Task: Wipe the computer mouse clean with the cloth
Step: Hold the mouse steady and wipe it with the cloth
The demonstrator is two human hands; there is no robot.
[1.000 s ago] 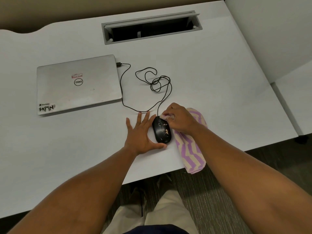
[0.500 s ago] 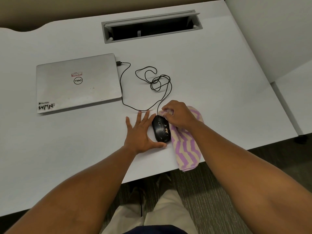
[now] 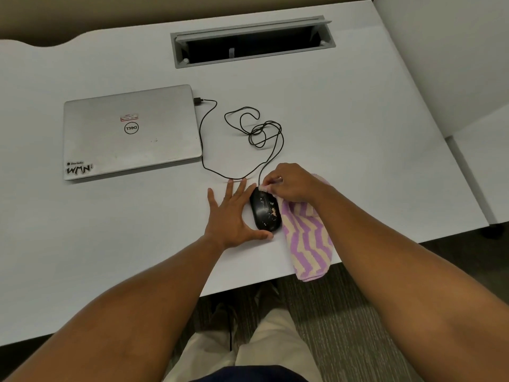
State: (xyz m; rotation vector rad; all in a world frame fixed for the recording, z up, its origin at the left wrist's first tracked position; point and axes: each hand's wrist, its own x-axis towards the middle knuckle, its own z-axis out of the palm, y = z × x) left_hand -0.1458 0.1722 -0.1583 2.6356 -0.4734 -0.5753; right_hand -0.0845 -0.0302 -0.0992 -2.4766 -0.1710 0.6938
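A black corded computer mouse (image 3: 265,213) with pale smudges on its top lies near the front edge of the white desk. My left hand (image 3: 230,213) rests flat against its left side, fingers spread, thumb along its near end. My right hand (image 3: 293,184) pinches a corner of the purple and cream zigzag cloth (image 3: 307,241) against the mouse's far end. The remainder of the cloth trails under my wrist along the mouse's right side and hangs over the desk edge.
The mouse cable (image 3: 254,133) loops in a tangle behind the mouse and runs to a closed silver laptop (image 3: 132,130) at the left. A grey cable tray opening (image 3: 252,41) is set into the desk's far side. A white partition (image 3: 451,51) stands at the right.
My right hand has moved the cloth corner from the mouse's upper right to its far tip. The hanging end of the cloth has shifted slightly. My left hand has stayed put.
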